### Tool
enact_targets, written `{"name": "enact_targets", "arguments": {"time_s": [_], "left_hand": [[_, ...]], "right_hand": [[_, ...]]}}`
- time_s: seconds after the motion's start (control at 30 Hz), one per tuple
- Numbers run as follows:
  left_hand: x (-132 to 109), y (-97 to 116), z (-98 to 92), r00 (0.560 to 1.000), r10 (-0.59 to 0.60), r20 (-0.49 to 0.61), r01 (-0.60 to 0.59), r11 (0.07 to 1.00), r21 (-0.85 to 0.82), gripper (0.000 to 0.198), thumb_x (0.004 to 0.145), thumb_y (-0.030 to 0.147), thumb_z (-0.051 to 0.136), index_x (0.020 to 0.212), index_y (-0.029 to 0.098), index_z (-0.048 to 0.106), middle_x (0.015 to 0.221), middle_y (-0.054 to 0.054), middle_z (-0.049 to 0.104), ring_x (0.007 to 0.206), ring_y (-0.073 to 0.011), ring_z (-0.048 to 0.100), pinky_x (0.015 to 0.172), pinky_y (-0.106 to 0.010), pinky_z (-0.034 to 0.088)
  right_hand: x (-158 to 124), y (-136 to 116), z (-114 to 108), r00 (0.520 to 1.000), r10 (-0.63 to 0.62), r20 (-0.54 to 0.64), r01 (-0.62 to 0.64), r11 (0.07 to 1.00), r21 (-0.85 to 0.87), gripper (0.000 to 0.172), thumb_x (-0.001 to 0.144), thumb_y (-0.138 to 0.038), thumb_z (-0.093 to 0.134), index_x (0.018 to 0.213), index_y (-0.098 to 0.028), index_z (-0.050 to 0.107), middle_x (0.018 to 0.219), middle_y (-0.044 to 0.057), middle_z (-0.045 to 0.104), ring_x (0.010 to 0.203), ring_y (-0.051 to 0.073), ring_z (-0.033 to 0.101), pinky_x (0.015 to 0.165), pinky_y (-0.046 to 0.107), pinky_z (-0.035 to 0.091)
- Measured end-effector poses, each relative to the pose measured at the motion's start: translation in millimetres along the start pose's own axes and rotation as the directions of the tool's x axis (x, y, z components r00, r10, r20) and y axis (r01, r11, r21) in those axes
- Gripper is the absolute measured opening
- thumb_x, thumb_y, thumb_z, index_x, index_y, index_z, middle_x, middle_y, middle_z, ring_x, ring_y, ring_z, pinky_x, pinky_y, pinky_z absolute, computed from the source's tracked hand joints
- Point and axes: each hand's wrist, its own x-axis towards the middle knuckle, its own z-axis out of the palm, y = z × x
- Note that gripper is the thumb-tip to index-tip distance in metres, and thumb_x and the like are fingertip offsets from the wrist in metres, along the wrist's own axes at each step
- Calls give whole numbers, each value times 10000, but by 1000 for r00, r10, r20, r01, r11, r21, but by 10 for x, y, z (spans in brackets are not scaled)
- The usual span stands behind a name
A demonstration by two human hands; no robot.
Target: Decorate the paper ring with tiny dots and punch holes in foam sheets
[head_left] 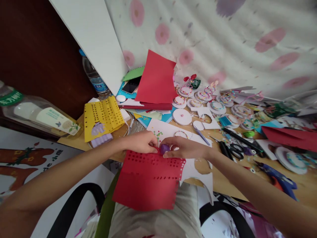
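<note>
2 forearms (pixel 74 165) lay nearest, above lap (pixel 153 221). Red sheet (pixel 148 188), punched with rows of holes, sloped down over lap. Left hand (pixel 142 142) pinched its far edge; right hand (pixel 182 147) gripped purple punch (pixel 163 148) at same edge, just beside left. Yellow sheet (pixel 102 115), also holed, sat farther left; scissors (pixel 236 152) and blue tool (pixel 278 178) lay right on surface (pixel 228 180).

a white cloth (pixel 237 36) printed with pink flowers hangs in loose folds behind the wooden desk (pixel 226 183). to the left, a white panel (pixel 91 36) rises at the desk's back, beside a dark reddish-brown surface (pixel 37 43). black curved chair arms (pixel 66 208) show low on both sides. the light is soft.
</note>
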Motion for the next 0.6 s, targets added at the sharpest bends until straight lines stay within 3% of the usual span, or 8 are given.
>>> {"name": "enact_targets", "arguments": {"time_s": [0.33, 0.4, 0.43, 0.53, 0.6], "left_hand": [[16, -49, 27, 1000, -7, 15, 7, 999, 50, 175, 796, 215, 556, 729, 142, 700, 670, -26, 673, 660, -164, 598, 593, -240, 375], [-5, -4, 8, 999, -22, 24, 20, 998, 65, 174, 802, 258, 581, 834, 144, 709, 791, -49, 711, 743, -186, 628, 632, -244, 401], [-13, 31, -3, 999, -43, 15, 42, 996, 83, 237, 788, 323, 622, 928, 147, 698, 889, -66, 720, 804, -205, 636, 654, -250, 413], [6, 140, -18, 992, -119, -38, 124, 980, 159, 671, 632, 564, 745, 1135, 143, 605, 1110, -125, 675, 940, -273, 623, 688, -281, 434], [57, 171, -4, 992, -121, -42, 126, 978, 164, 682, 587, 582, 774, 1076, 134, 613, 1055, -123, 683, 906, -276, 627, 661, -281, 431]], "right_hand": [[-6, -44, 121, 997, 26, -67, -31, 996, -86, 148, 805, -258, 613, 905, -151, 637, 838, 59, 662, 745, 186, 584, 684, 298, 449], [7, -47, 166, 994, 44, -101, -55, 993, -104, 137, 802, -235, 602, 910, -157, 634, 829, 55, 663, 732, 183, 580, 671, 294, 443], [17, -48, 186, 992, 46, -115, -58, 993, -107, 132, 800, -228, 599, 907, -158, 635, 823, 54, 665, 726, 183, 581, 663, 291, 442], [59, -57, 230, 990, 1, -138, -17, 993, -113, 131, 771, -157, 579, 891, -158, 632, 822, 52, 672, 719, 179, 590, 651, 277, 443], [91, -64, 247, 988, -36, -150, 17, 992, -125, 183, 728, -81, 545, 875, -154, 626, 833, 53, 676, 718, 172, 596, 650, 263, 446]]}}
